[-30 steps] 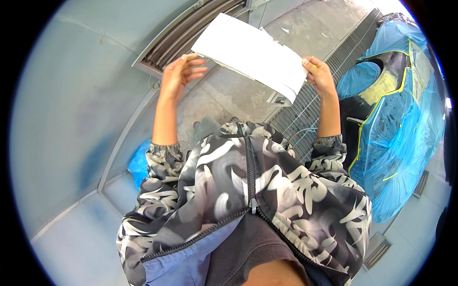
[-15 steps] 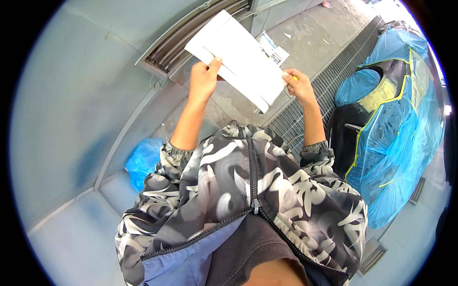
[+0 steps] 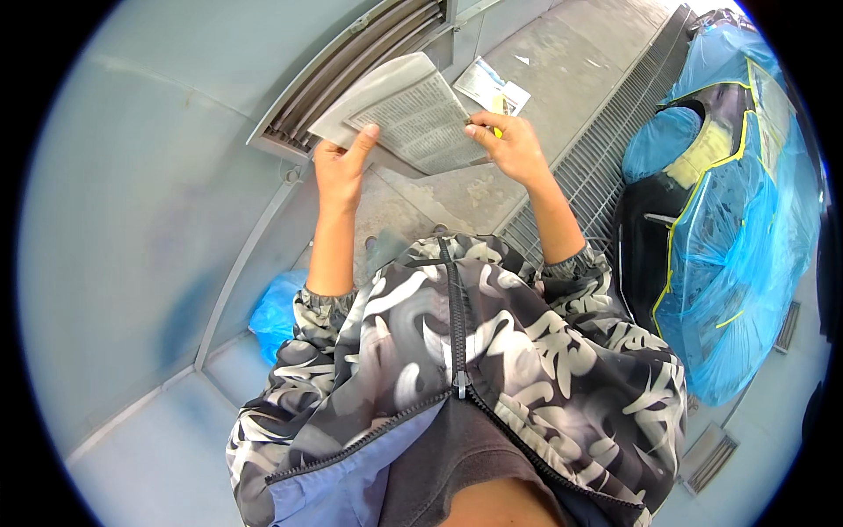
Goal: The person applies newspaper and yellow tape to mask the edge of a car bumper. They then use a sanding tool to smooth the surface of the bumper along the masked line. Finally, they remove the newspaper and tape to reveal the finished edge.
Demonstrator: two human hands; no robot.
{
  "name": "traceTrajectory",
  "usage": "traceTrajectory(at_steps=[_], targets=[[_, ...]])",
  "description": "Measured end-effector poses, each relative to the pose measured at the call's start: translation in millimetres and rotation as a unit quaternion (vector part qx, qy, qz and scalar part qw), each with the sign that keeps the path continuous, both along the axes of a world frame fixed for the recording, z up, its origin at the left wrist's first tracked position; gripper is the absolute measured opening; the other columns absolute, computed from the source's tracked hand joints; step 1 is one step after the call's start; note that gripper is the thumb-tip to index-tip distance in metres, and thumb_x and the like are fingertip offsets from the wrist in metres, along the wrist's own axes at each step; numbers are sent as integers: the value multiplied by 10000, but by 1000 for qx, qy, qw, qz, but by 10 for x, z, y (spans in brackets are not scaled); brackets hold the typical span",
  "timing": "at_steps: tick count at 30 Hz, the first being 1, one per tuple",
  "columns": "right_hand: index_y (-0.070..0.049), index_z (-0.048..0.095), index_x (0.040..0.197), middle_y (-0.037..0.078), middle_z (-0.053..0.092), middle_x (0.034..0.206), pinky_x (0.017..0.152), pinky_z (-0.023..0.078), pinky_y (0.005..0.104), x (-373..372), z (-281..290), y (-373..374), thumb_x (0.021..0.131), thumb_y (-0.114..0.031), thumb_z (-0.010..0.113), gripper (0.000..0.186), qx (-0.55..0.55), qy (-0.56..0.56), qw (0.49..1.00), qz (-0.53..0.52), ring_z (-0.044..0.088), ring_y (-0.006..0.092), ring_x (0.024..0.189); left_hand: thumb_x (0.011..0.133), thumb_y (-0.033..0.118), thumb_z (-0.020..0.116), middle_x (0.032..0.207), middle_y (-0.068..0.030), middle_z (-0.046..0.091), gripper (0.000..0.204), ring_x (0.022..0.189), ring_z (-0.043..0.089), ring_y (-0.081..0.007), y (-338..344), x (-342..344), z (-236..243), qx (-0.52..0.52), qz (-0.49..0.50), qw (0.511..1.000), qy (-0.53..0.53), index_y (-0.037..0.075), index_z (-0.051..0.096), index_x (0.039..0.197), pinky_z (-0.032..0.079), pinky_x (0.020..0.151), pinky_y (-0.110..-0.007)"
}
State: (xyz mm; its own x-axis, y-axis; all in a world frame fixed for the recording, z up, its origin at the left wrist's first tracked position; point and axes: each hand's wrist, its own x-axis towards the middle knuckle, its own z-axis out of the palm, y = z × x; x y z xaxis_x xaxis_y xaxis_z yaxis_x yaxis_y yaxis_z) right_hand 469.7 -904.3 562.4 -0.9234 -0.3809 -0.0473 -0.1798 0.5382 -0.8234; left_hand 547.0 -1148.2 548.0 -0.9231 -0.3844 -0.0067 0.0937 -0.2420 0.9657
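Observation:
A folded printed paper (image 3: 413,119), covered in small dark text, is held up in front of me and tilted. My left hand (image 3: 342,171) grips its lower left edge, thumb on top and the other fingers mostly hidden behind. At the right edge my right hand (image 3: 514,145) pinches the paper between thumb and fingers. A small bright yellow item (image 3: 499,105) shows at those same fingers; its kind is hard to make out.
Printed leaflets (image 3: 479,81) lie on the concrete floor beyond. A metal floor grate (image 3: 580,154) runs along the right, beside a car (image 3: 720,237) masked with blue film and yellow tape. Left are a grey wall (image 3: 149,176), a louvred vent (image 3: 351,66) and a blue plastic bag (image 3: 279,307).
The paper has tipped and turned from a blank white side to a text-covered one. My left hand has moved left and down, my right hand left.

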Motion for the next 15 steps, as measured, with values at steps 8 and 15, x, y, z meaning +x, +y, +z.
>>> traceTrajectory(at_steps=[8,15], targets=[[-57,714,996,109,669,742,618,478,336,84,67,-204,871,-287,671,265,-89,-8,995,-33,612,228,618,836,141,761,935,-39,683,231,881,601,-116,137,63,207,-139,64,986,60,-2,698,1006,467,792,-269],[-77,720,965,127,675,743,619,488,347,146,59,-190,868,-256,666,210,-49,78,996,-6,644,270,657,828,88,743,940,-42,689,180,890,645,-147,-371,128,410,-222,182,952,108,41,692,993,507,767,-278]])
